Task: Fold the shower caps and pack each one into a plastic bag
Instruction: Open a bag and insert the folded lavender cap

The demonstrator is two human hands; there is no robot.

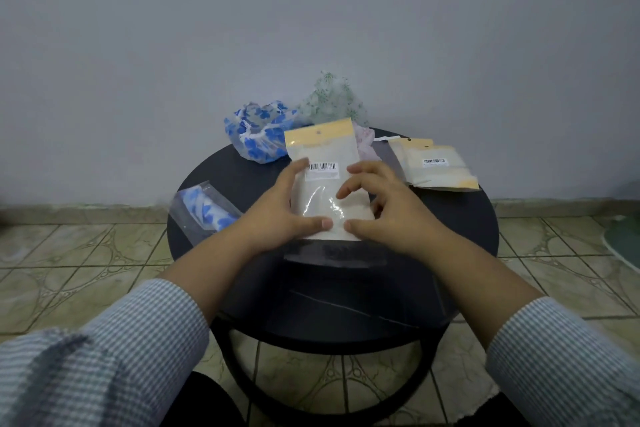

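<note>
A round black table [450,236] stands on patterned beige floor tiles [69,253], close to a plain grey wall [311,10]. At the table's far edge lie a blue-flowered shower cap [258,135] and, just beside it to the right, a green-printed shower cap [329,99], both loose and unfolded. On the left edge rests a clear bag holding a folded blue cap [204,210]. On the right lies a small stack of yellow-topped bags [438,166] with a barcode label.

In the middle, both hands work on one plastic bag [323,163] with a yellow header and a barcode sticker; pale contents fill it. The left hand [284,208] lies along the bag's left side, fingers fairly straight, thumb pressing the near end. The right hand [377,204] has its fingers curled onto the bag's right side, thumb pressing the near end beside the other thumb. The bag's long axis runs away from the person, header end toward the wall, a clear flap [332,255] at the near end flat on the table
</note>
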